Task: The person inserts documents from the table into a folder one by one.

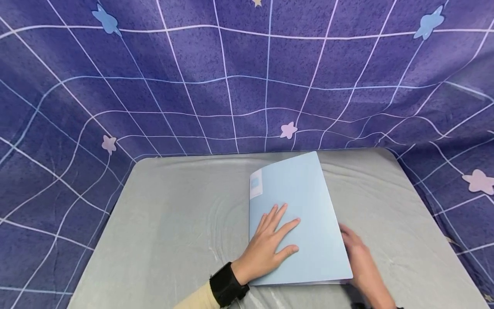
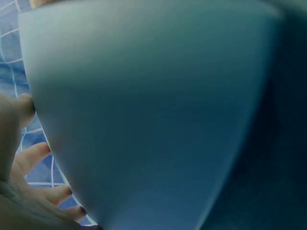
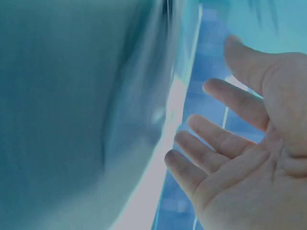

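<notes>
A light blue folder (image 1: 305, 197) with a white label (image 1: 256, 183) near its spine stands out on the grey-covered table, its right side lifted somewhat. My left hand (image 1: 266, 246) rests on the front cover with fingers spread; the fingertips also show along the folder's edge in the left wrist view, where the cover (image 2: 144, 96) fills most of the picture. Beside the folder's right edge is my right hand (image 1: 360, 262), its fingertips partly hidden by the cover. In the right wrist view its fingers (image 3: 223, 136) are loosely extended, apart from the folder's shiny, see-through inner sheets (image 3: 144, 91).
The table (image 1: 181, 206) has a wrinkled grey cover. Behind it and at both sides hangs a purple-blue curtain (image 1: 247, 98) with a grid of lines and stars. A black band (image 1: 227, 285) wraps my left wrist.
</notes>
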### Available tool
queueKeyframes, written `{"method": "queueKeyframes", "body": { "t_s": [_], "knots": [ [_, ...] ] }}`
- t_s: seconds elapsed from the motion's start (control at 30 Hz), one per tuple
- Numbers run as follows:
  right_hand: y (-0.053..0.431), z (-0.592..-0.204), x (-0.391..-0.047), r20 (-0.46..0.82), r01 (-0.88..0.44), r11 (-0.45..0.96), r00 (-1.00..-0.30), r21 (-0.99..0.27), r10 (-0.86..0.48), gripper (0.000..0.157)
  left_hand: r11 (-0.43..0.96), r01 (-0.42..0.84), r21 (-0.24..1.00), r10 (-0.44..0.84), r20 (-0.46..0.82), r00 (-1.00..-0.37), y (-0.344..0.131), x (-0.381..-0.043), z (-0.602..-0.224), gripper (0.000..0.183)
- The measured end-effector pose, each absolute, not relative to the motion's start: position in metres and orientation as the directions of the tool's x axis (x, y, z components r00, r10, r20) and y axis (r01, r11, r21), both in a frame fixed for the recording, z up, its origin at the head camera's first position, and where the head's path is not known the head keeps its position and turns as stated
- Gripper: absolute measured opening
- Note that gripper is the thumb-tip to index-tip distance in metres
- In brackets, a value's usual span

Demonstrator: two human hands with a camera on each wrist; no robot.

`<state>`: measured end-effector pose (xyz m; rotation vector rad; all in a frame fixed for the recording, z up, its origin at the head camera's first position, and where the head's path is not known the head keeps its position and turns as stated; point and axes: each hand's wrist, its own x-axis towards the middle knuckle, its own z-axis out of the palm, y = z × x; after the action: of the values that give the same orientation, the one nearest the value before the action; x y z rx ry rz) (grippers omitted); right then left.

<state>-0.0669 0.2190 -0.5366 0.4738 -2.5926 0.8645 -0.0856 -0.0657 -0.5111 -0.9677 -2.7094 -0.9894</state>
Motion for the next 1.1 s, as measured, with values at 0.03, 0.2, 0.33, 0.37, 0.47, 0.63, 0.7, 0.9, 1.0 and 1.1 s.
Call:
{"method": "queueKeyframes", "body": {
  "t_s": [0.03,0.2,0.33,0.37,0.47,0.63,0.7,0.9,1.0,1.1],
  "knots": [
    [0.230,-0.534,-0.073,0.464,-0.424,0.761,-0.866,-0.490,-0.184,0.052,0.592,0.602,0.536,0.542,0.288,-0.789,-0.064,-0.086,-0.512,0.063],
    [0.259,-0.497,-0.102,0.506,-0.337,0.795,-0.862,-0.505,-0.045,0.039,0.637,0.627,0.449,0.581,0.255,-0.773,-0.060,-0.093,-0.512,0.064],
    [0.234,-0.464,-0.140,0.575,-0.397,0.758,-0.817,-0.517,-0.037,0.043,0.675,0.629,0.386,0.602,0.206,-0.772,-0.057,-0.100,-0.513,0.064],
    [0.224,-0.459,-0.150,0.587,-0.419,0.747,-0.808,-0.517,-0.047,0.044,0.683,0.628,0.373,0.606,0.191,-0.772,-0.056,-0.101,-0.513,0.064],
    [0.195,-0.460,-0.180,0.604,-0.476,0.711,-0.792,-0.517,-0.091,0.045,0.704,0.627,0.334,0.615,0.155,-0.773,-0.051,-0.104,-0.517,0.064],
    [0.168,-0.487,-0.213,0.578,-0.472,0.703,-0.809,-0.532,-0.107,0.045,0.715,0.645,0.270,0.632,0.147,-0.761,-0.044,-0.107,-0.527,0.062],
    [0.165,-0.499,-0.220,0.576,-0.463,0.706,-0.812,-0.535,-0.096,0.045,0.710,0.653,0.263,0.639,0.148,-0.755,-0.041,-0.108,-0.530,0.061],
    [0.165,-0.525,-0.226,0.566,-0.440,0.718,-0.821,-0.540,-0.078,0.046,0.709,0.657,0.257,0.647,0.133,-0.751,-0.038,-0.107,-0.536,0.059],
    [0.165,-0.534,-0.226,0.548,-0.421,0.720,-0.834,-0.552,-0.066,0.046,0.701,0.658,0.275,0.651,0.128,-0.748,-0.038,-0.106,-0.537,0.058],
    [0.164,-0.540,-0.228,0.548,-0.417,0.723,-0.834,-0.551,-0.064,0.047,0.692,0.640,0.335,0.635,0.140,-0.760,-0.043,-0.108,-0.536,0.058]
  ]
}}
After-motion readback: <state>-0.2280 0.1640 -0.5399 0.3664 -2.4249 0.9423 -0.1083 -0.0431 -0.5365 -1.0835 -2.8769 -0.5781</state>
